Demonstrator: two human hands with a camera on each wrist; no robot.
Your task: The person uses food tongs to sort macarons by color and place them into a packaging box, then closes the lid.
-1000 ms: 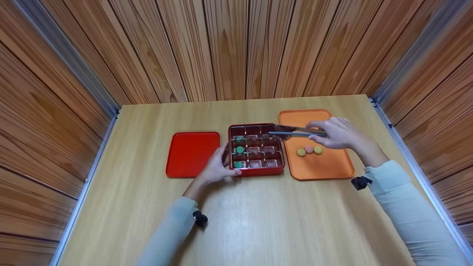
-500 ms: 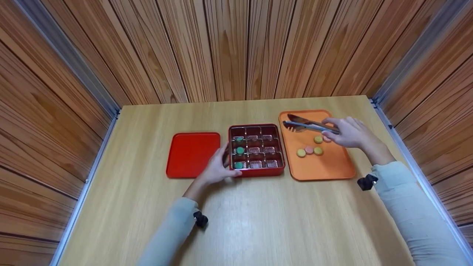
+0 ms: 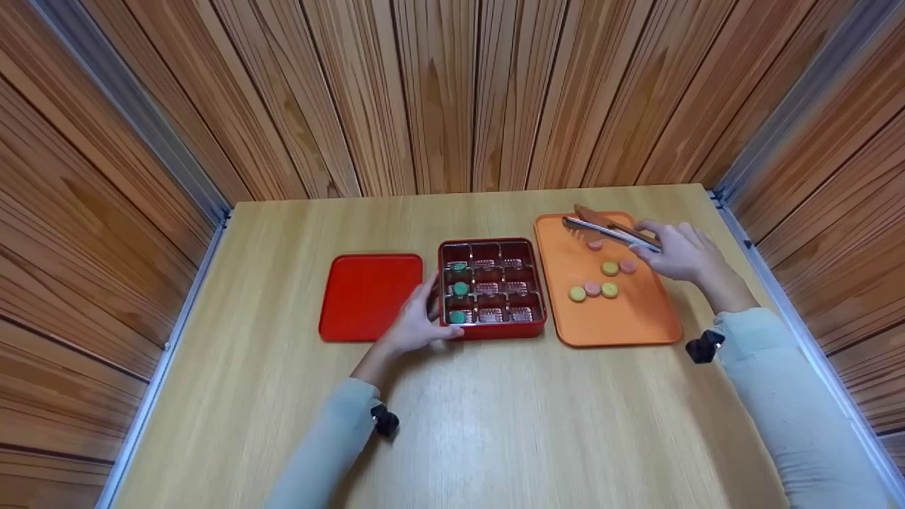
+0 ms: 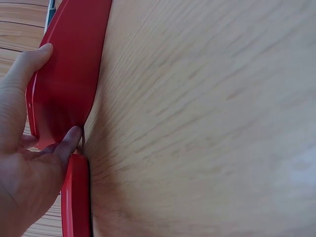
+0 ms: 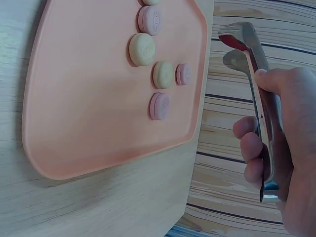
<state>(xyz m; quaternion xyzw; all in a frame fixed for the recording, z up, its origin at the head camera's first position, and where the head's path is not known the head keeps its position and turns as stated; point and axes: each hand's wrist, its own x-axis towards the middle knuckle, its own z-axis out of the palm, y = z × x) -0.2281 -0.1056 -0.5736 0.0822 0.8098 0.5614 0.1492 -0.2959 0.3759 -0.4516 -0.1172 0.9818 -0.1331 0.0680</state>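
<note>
In the head view my left hand [image 3: 413,322] holds the near left corner of a red box [image 3: 498,330], thumb against its front wall [image 4: 69,64] and fingers along its side. Clear compartments divide the box; green macarons [image 3: 461,288] sit in its left column. My right hand [image 3: 679,253] grips metal tongs [image 3: 615,232] above the far part of an orange tray [image 3: 615,325]. The tongs' tips stand apart, with nothing seen between them in the right wrist view. Yellow macarons [image 5: 142,49] and pink macarons [image 5: 159,106] lie on the tray.
A flat red lid or tray [image 3: 368,297] lies left of the box. The orange tray is close to the box's right side. Wood-patterned walls [image 3: 452,99] enclose the table [image 3: 495,424] at the back and sides.
My right hand has drawn the tongs from the box's far right corner to over the orange tray, then farther right and back. The left hand keeps its place on the box.
</note>
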